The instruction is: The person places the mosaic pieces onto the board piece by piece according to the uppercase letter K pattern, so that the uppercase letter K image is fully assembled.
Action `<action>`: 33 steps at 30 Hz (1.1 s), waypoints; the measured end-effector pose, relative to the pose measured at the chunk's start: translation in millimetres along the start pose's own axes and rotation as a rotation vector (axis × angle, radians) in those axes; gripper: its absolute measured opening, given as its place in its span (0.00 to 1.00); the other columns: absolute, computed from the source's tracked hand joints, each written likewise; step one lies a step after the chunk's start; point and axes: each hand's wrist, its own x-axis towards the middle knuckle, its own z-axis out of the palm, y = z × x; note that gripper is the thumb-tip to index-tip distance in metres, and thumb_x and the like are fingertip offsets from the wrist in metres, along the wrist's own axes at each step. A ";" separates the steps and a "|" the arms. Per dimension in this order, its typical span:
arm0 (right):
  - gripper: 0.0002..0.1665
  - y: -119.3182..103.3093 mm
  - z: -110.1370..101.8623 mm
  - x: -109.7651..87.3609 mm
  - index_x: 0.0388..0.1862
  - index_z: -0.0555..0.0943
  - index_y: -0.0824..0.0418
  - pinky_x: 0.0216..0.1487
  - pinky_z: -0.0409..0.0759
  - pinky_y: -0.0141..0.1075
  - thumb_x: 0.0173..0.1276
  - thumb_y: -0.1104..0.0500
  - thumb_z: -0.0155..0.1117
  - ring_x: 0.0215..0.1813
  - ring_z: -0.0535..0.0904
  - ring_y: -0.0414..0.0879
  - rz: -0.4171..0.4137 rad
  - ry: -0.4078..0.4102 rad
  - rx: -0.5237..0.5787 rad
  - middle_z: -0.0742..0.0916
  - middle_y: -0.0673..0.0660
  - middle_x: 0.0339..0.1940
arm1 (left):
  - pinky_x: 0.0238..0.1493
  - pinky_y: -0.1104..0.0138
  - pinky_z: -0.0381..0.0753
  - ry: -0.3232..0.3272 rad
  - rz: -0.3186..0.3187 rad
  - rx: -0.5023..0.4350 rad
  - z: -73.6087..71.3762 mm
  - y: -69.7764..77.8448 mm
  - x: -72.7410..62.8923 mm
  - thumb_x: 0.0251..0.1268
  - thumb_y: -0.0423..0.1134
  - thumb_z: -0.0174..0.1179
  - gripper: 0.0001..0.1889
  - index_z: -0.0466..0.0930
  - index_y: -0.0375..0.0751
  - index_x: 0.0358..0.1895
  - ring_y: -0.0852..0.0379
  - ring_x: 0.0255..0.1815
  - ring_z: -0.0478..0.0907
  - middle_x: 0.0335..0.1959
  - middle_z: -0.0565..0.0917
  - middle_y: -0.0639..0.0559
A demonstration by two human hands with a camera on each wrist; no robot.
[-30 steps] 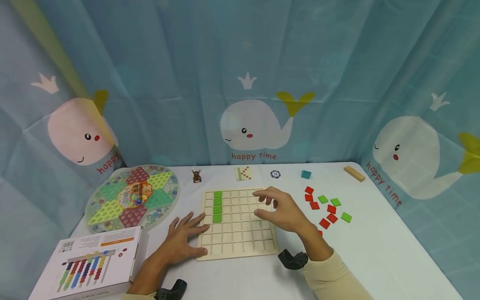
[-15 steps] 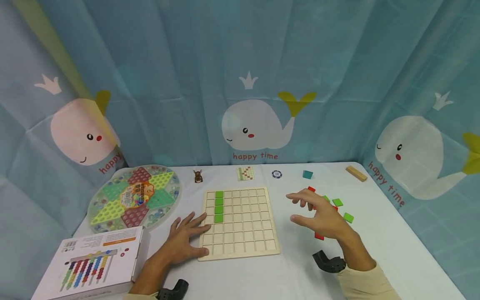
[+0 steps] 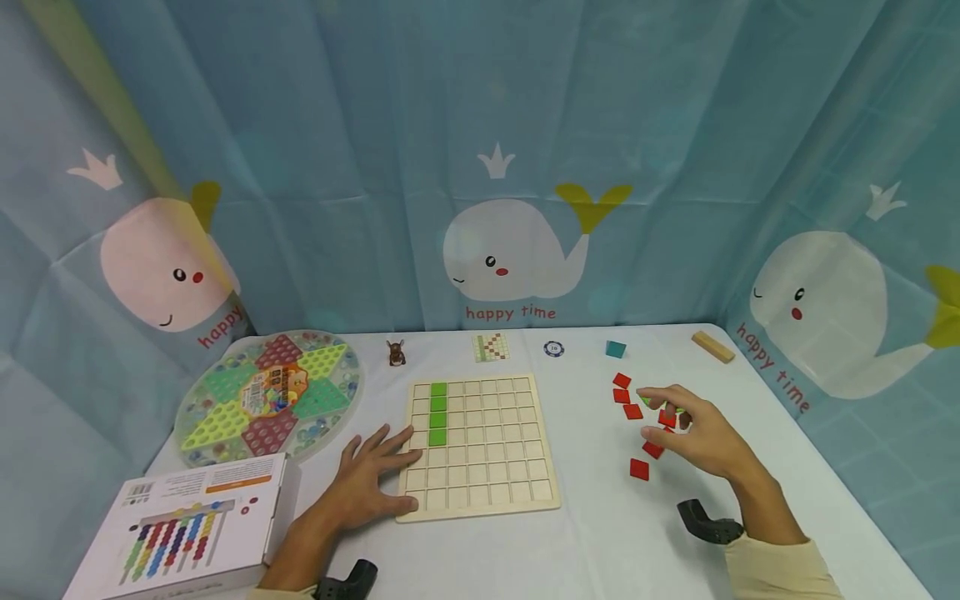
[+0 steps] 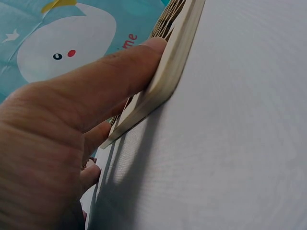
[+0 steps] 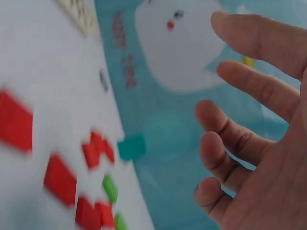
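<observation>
Touching wooden board [image 3: 487, 456]: left hand [image 3: 365, 481], spread | near red tiles [image 3: 639, 469]: right hand [image 3: 708, 435], relaxed

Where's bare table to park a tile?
Bare tabletop lies between the wooden board and the red tiles, and along the board's near edge. It's crowded at left, with the white box and round game board, and among the tiles by the right hand.

pretty decent bare strip of desk [image 3: 587, 454] can be seen between the wooden board [image 3: 482, 476] and the red tiles [image 3: 639, 469]; some red tiles are covered from above by the right hand [image 3: 705, 431]; the board's left edge is blocked by the left hand [image 3: 366, 479]; the back is walled off by the curtain [image 3: 337, 258].
</observation>
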 end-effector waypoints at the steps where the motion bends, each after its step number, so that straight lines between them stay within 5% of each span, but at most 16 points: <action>1: 0.30 5.1 -1.7 -0.9 0.61 0.77 0.61 0.36 0.72 0.37 0.60 0.56 0.72 0.41 0.70 0.51 0.026 0.000 -0.007 0.79 0.53 0.42 | 0.63 0.35 0.34 0.001 0.002 0.001 -0.1 0.1 0.2 0.44 0.65 0.69 0.39 0.80 0.47 0.60 0.35 0.73 0.49 0.71 0.65 0.50; 8: 0.32 38.7 -11.6 -9.7 0.63 0.75 0.64 0.32 0.71 0.40 0.62 0.53 0.70 0.45 0.68 0.55 0.237 -0.018 -0.057 0.78 0.63 0.46 | 0.63 0.35 0.34 -0.002 0.007 0.013 -0.5 0.7 2.2 0.44 0.65 0.69 0.39 0.80 0.47 0.60 0.35 0.73 0.49 0.71 0.66 0.50; 18: 0.31 79.2 -14.6 -24.0 0.59 0.75 0.68 0.36 0.74 0.49 0.60 0.56 0.70 0.42 0.71 0.59 0.405 -0.016 -0.200 0.78 0.64 0.41 | 0.63 0.35 0.32 -0.004 0.003 0.003 0.1 0.9 3.1 0.44 0.65 0.69 0.39 0.80 0.47 0.60 0.36 0.74 0.48 0.71 0.65 0.50; 33: 0.20 92.0 -12.4 -29.9 0.49 0.81 0.71 0.37 0.75 0.50 0.61 0.61 0.68 0.41 0.73 0.61 0.412 -0.025 -0.219 0.80 0.67 0.41 | 0.63 0.35 0.34 -0.005 -0.011 0.012 -0.6 1.8 0.2 0.44 0.65 0.69 0.39 0.80 0.47 0.60 0.36 0.73 0.49 0.71 0.66 0.50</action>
